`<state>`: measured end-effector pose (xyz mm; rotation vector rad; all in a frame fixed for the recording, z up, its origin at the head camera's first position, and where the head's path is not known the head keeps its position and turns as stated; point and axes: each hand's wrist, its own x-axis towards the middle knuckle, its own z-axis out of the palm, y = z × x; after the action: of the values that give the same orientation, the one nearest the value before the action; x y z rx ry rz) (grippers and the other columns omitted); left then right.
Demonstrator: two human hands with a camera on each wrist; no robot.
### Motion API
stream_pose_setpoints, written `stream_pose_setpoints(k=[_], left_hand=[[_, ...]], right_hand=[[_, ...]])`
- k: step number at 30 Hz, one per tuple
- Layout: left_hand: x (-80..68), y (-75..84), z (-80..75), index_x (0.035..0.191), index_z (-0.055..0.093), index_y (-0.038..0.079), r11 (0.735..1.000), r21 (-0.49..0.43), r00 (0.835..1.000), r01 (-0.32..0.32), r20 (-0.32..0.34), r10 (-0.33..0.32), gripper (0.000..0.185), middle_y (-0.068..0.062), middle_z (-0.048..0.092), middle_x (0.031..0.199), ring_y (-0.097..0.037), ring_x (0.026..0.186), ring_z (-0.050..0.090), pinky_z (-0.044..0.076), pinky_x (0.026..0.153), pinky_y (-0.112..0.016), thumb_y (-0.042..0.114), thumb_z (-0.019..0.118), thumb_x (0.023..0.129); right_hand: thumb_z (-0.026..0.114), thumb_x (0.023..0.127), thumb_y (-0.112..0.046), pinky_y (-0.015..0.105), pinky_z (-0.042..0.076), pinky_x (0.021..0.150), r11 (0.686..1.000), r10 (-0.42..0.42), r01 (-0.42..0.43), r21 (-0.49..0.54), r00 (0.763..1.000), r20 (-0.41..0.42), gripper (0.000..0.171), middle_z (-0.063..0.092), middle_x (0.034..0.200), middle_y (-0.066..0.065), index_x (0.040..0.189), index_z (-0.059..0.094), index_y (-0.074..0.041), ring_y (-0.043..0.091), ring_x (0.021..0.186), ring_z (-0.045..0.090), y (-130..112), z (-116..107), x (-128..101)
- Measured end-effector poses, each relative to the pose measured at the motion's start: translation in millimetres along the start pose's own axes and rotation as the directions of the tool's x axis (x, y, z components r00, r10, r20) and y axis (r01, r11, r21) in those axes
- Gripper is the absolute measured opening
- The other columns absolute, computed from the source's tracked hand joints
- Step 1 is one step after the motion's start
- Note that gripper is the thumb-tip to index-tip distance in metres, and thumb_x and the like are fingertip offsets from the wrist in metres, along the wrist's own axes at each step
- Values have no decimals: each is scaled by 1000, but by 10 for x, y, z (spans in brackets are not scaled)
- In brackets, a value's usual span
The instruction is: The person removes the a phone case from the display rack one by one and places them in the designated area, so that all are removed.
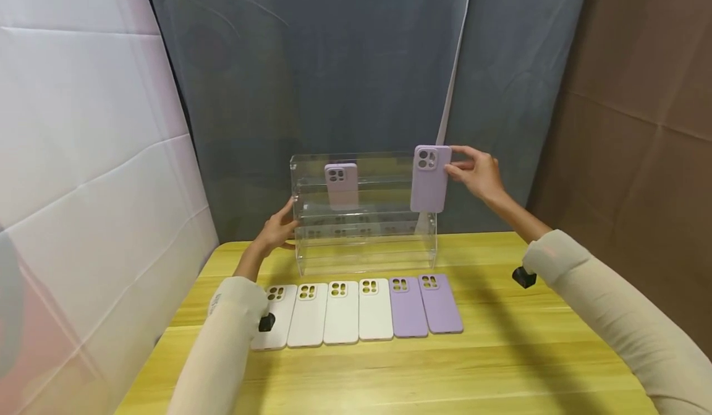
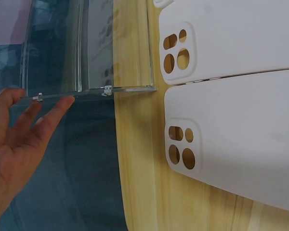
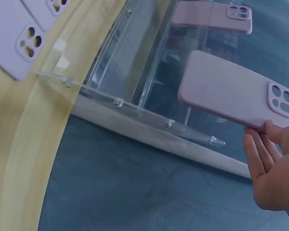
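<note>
My right hand (image 1: 473,171) pinches the top edge of a purple phone case (image 1: 429,178) and holds it upright at the right end of the clear acrylic tiered stand (image 1: 364,242); in the right wrist view the held case (image 3: 231,91) hangs above the stand's side wall (image 3: 135,108). Another purple case (image 1: 341,185) stands on the top tier. My left hand (image 1: 278,228) rests with straight fingers (image 2: 48,118) against the stand's left side panel (image 2: 86,91).
A row of phone cases lies on the yellow wooden table (image 1: 500,353) in front of the stand: several white ones (image 1: 339,313) and two purple ones (image 1: 425,303). A grey curtain (image 1: 334,62) hangs behind. The table's near half is bare wood.
</note>
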<state>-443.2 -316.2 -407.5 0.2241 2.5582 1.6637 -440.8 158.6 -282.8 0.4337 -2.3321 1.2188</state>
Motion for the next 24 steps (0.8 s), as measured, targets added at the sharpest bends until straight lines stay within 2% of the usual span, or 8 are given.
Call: stream_pose_setpoints(k=[6, 10, 15, 21, 24], left_hand=[[9, -6, -26, 166, -6, 36, 1000, -4, 1000, 10, 8, -10, 74, -36, 31, 160, -61, 136, 42, 54, 98, -66, 14, 42, 113], [25, -9, -44, 166, -5, 36, 1000, 0, 1000, 8, -2, -8, 74, -36, 32, 159, -61, 135, 43, 54, 98, -67, 13, 42, 113], [42, -26, -44, 166, -6, 34, 1000, 4, 1000, 2, -2, -2, 74, -37, 32, 159, -61, 135, 44, 54, 97, -67, 13, 41, 113], [24, -22, -54, 166, -7, 31, 1000, 9, 1000, -4, 5, 4, 73, -39, 32, 158, -62, 135, 43, 52, 97, -69, 11, 40, 113], [23, -22, -63, 166, -7, 29, 1000, 13, 1000, -8, 2, 8, 72, -40, 32, 157, -62, 134, 43, 52, 96, -69, 10, 39, 113]], right_hand=[[76, 94, -4, 22, 64, 71, 1000, 2, -3, 10, 998, 57, 56, 74, 113, 25, 147, 60, -11, 37, 93, 77, 115, -64, -102], [76, 95, -4, 26, 65, 72, 1000, 16, -16, -6, 994, 112, 57, 74, 113, 24, 149, 59, -12, 36, 93, 77, 185, -117, -170], [75, 95, -4, 39, 66, 78, 998, 61, -58, -21, 979, 195, 58, 74, 113, 26, 150, 57, -9, 34, 94, 77, 289, -193, -265], [74, 96, -2, 34, 66, 75, 995, 100, -96, -26, 962, 253, 57, 73, 114, 27, 150, 55, -5, 35, 95, 77, 453, -254, -383], [74, 96, -2, 39, 66, 78, 994, 112, -108, -28, 956, 273, 58, 73, 116, 27, 151, 55, -5, 38, 97, 76, 545, -276, -451]])
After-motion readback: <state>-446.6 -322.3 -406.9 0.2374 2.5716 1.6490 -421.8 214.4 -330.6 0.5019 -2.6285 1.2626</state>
